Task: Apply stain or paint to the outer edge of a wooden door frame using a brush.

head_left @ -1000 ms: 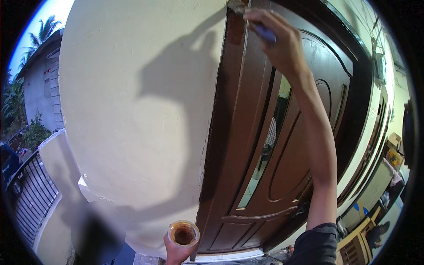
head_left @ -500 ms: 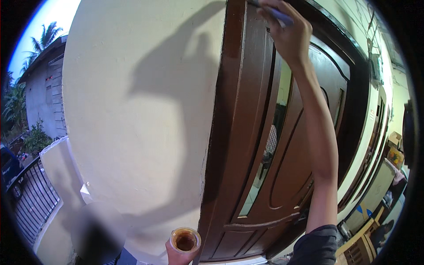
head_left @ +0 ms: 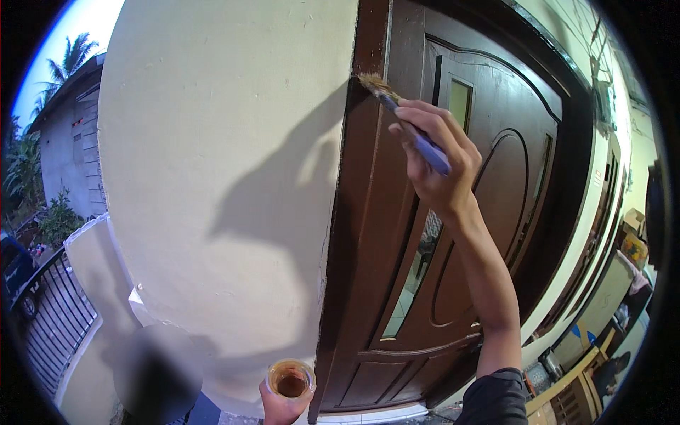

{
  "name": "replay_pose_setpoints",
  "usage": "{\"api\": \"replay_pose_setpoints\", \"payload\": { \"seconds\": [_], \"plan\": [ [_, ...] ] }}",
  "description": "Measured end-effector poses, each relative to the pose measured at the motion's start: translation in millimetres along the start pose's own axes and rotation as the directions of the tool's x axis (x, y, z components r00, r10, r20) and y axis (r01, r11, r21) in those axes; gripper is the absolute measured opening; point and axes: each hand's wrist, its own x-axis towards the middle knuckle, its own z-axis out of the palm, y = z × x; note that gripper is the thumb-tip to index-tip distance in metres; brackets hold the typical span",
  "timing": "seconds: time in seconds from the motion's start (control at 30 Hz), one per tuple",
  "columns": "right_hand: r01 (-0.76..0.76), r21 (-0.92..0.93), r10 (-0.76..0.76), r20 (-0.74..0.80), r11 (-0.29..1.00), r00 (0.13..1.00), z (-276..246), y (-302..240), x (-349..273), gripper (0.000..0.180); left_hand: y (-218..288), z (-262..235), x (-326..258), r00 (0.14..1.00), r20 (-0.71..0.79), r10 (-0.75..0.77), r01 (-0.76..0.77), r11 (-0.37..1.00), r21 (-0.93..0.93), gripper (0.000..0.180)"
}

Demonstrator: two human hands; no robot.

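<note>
My right hand [head_left: 445, 157] is closed around the blue-purple handle of a paintbrush [head_left: 425, 147]. The light brown bristles touch the dark brown wooden door frame [head_left: 365, 149], close to its left edge where it meets the cream wall [head_left: 212, 177]. Low in the view, my left hand [head_left: 282, 408] grips a clear jar [head_left: 291, 380], tilted so its open mouth shows. Brown liquid lies inside and coats the rim. The brown panelled door [head_left: 489, 191], with narrow glass panes, stands behind my right forearm.
At the left are a black metal fence [head_left: 53, 319], a low wall [head_left: 103, 283] and a grey building [head_left: 67, 159]. A wooden bench or chair [head_left: 577, 397] and piled household things stand at the right. A blurred round patch [head_left: 159, 375] hides part of the lower left.
My right hand has moved down and slightly left with the paintbrush, and its bristles are now in view on the frame. The jar in my left hand has shifted slightly left.
</note>
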Motion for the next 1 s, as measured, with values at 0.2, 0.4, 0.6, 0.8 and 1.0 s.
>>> {"api": "replay_pose_setpoints", "payload": {
  "seconds": [0.2, 0.4, 0.6, 0.8, 1.0],
  "plan": [
    [-0.048, -0.021, 0.044, -0.169, 0.999, 0.985, 1.9, 40.4, 45.2, 0.016, -1.4, 7.5, 4.9, 0.998, 0.047, 0.042, -0.045, 0.996, 0.079, 0.056],
    [-0.025, -0.018, 0.024, -0.083, 1.0, 0.996, 7.6, 41.1, 39.4, 0.017, -1.9, 17.6, -1.1, 0.999, 0.037, 0.015, -0.016, 0.999, 0.03, 0.047],
    [-0.162, 0.098, 0.16, 0.03, 0.982, 0.987, -10.9, -8.8, -15.8, 0.017, 2.9, 16.4, 1.3, 0.987, 0.137, 0.079, -0.093, 0.991, 0.092, 0.049],
    [-0.198, 0.079, 0.204, -0.086, 0.977, 0.975, -9.5, 23.8, 8.3, 0.017, 1.2, 22.4, 1.6, 0.998, 0.052, 0.046, -0.049, 0.997, 0.061, 0.041],
    [-0.021, -0.039, 0.013, -0.197, 0.999, 0.98, 3.1, 48.9, 15.5, 0.012, -2.9, 23.2, 3.7, 0.986, 0.154, 0.063, -0.086, 0.986, 0.146, 0.05]
  ]
}}
